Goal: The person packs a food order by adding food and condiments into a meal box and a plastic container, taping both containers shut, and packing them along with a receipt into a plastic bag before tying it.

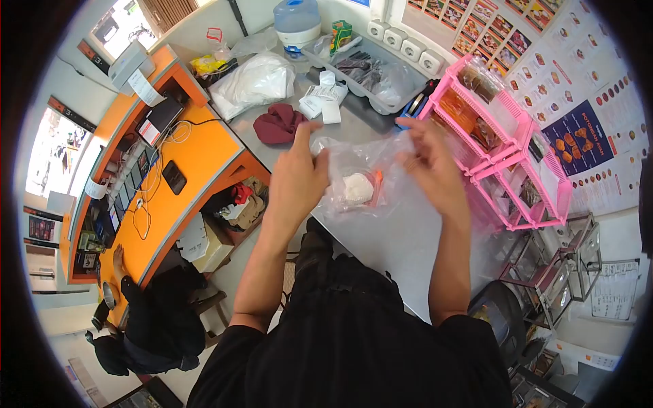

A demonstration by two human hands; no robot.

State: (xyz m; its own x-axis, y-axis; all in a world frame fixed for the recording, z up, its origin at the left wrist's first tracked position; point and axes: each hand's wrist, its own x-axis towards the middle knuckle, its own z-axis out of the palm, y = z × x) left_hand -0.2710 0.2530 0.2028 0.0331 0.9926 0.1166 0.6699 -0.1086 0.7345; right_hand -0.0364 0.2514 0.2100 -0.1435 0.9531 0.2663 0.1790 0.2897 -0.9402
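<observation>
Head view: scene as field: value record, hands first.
left hand: fingers apart, at left side of clear plastic bag, contact unclear
right hand: fingers apart, at bag's right side, contact unclear
bag contents: white item, orange-red patch at its right
surface: grey table
beyond bag, left: maroon cloth
right: pink rack
left: orange counter, dark phone on it

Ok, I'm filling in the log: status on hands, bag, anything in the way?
Left hand and right hand at either side of clear bag, grip unclear. Bag on grey table, white item inside. Maroon cloth nearby, not blocking.

A food shop, with menu posters point(477, 30) and orange counter point(204, 151)
</observation>
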